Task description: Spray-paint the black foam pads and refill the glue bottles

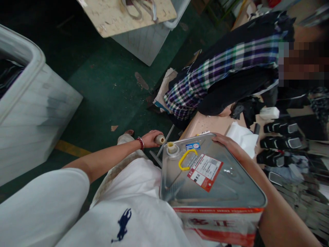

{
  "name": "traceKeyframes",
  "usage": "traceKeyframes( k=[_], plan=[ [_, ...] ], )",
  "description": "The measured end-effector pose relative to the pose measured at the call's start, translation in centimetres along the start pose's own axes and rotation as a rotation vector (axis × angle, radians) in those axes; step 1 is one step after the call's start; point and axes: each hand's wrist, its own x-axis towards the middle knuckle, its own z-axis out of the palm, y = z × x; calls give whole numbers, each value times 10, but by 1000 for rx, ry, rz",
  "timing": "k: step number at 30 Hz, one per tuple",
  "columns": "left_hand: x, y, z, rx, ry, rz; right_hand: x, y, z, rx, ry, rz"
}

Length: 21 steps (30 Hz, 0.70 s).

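A large square metal tin [205, 192], with a red and white label on its side, is held close against my white shirt. A yellow carry handle [185, 159] and an open spout [172, 148] are on its top. My right hand [226, 143] grips the tin's far edge, the fingers partly hidden. Beside the spout, my left hand [151, 138], a red bracelet at its wrist, is closed around a small pale bottle [159, 139]. The bottle's open mouth points towards the spout, with a small gap between them. No liquid is visible.
A co-worker in a plaid top [221, 72] sits at a workbench [203, 123] bearing white paper [240, 139] and several black pieces with metal buckles [281, 142]. A large white bin [48, 113] stands at left; another bin [144, 41] carries a wooden board [110, 17].
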Motion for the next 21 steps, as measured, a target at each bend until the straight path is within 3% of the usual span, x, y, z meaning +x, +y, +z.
traceKeyframes(
  k=[13,18,21],
  plan=[
    [-3,-4,0,-27,10,-16,16,2,2,-35,-15,-10],
    [-4,-5,0,-24,19,-17,18,5,3,-22,38,3],
    [-5,-6,0,-24,21,-25,19,4,5,-18,-8,33]
  ],
)
